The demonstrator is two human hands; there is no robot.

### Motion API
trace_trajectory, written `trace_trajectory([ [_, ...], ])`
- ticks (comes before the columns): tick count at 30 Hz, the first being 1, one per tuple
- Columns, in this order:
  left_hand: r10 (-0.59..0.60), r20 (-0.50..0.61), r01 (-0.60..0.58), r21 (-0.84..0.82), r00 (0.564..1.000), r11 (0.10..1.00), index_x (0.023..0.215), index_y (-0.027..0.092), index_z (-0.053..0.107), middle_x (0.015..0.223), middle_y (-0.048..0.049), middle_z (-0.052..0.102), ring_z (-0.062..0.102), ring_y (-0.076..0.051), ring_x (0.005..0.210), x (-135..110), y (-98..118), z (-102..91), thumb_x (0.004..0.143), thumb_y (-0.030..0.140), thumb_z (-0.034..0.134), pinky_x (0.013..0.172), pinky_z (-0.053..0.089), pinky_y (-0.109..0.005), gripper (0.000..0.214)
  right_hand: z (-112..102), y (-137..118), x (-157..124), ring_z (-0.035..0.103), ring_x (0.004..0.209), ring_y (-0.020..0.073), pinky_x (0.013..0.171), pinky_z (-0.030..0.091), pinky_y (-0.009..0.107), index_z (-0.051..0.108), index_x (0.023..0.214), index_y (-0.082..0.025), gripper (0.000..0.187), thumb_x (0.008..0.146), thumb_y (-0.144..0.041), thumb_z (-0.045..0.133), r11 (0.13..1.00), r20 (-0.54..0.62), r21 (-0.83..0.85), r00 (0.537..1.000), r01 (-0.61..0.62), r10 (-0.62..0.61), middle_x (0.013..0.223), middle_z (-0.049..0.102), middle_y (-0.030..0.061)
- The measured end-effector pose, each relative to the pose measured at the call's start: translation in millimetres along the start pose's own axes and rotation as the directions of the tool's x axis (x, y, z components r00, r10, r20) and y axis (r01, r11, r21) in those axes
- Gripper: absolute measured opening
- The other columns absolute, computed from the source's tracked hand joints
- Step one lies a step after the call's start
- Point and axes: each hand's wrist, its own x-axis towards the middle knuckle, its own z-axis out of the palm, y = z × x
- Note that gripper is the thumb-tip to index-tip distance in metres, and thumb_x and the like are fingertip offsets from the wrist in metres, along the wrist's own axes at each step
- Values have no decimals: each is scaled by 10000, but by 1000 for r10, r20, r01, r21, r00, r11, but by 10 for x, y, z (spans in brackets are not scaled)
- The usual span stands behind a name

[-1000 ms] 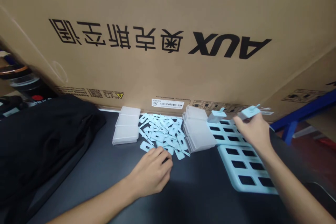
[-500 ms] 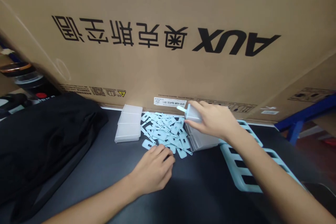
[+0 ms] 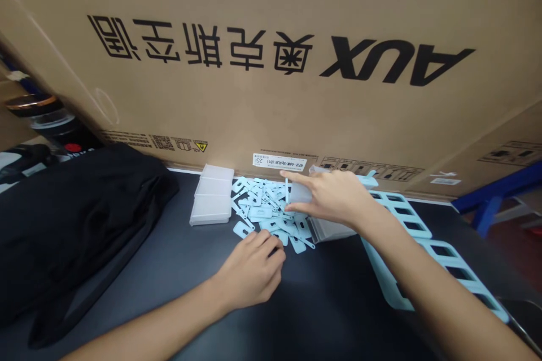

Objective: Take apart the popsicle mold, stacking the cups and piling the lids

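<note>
My right hand (image 3: 334, 194) is closed round a translucent popsicle mould (image 3: 298, 193), above the right side of the pile. A light blue piece (image 3: 367, 179) sticks out behind that hand; whether it belongs to the mould I cannot tell. Flat light blue popsicle sticks (image 3: 260, 212) with slotted ends lie in a loose heap. My left hand (image 3: 254, 268) rests at the heap's near edge, fingers curled under; anything inside them is hidden. Frosted moulds (image 3: 212, 194) lie overlapping left of the heap, and more frosted moulds (image 3: 332, 230) lie under my right hand.
Light blue slotted frames (image 3: 455, 265) lie on the right of the dark table (image 3: 322, 316), partly behind my right forearm. A large cardboard box (image 3: 237, 113) stands along the back. On the left are a black cloth bag (image 3: 84, 220) and a dark jar (image 3: 59, 127).
My right hand has turned the mould, so its light blue stick no longer points left and a light blue piece shows on the right. My left hand stays put. The view has shifted slightly.
</note>
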Motion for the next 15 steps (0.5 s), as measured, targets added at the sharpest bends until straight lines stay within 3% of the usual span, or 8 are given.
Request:
trace_trajectory([
  [3,4,-2,-4,0,1000,1000,946,174,562,1029,-70,595,487,-219,895,3,-1,-2,905,192,498,751,393,-376,77,-40,7,-16,673,767,292,621,446,349,332,1507,-277,931,770,-831,460,994,14,110,1000,-17,16,929,719,103],
  [6,-4,2,4,-6,1000,1000,939,176,556,1041,-71,596,487,-221,899,4,-6,-7,908,190,493,752,389,-376,72,-50,154,-138,664,865,297,696,489,390,354,1447,-191,800,863,-731,431,958,17,286,1000,-27,23,1131,655,150],
  [9,-8,4,8,-13,1000,1000,936,174,555,1034,-73,597,490,-221,902,3,-10,-10,907,191,495,751,389,-377,69,12,393,-324,645,932,256,783,509,385,416,1362,-223,591,926,-623,420,911,17,413,1000,-4,-3,1253,552,133],
  [15,-7,4,7,-24,1000,1000,938,169,563,1040,-73,597,489,-224,902,-3,-12,8,906,190,500,747,393,-372,73,272,747,-609,533,1152,293,978,435,468,458,1341,-249,514,922,-540,513,896,-85,439,996,69,-35,1249,562,118],
])
